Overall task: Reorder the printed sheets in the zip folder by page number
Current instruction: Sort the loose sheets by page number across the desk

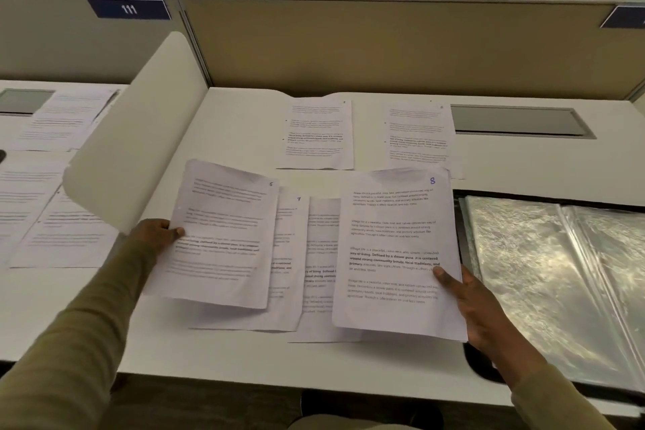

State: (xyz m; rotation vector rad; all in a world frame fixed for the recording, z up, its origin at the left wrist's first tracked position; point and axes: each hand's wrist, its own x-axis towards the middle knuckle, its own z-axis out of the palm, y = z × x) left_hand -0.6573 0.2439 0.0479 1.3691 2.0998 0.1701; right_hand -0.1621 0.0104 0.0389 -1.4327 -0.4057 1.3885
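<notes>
As the white surface [244,353] spreads before you, the open zip folder [544,276] lies at its right side with its clear sleeves spread, just beside the loose pages. Two far sheets [317,133] lie flat near the divider, and sheet 7 [291,255] lies flat in the middle, partly covered. Your right hand [478,304] pinches the right edge of sheet 8 [394,248], thumb on top. Your left hand [157,232] pinches the left edge of sheet 5 [223,241], which is raised off the surface.
</notes>
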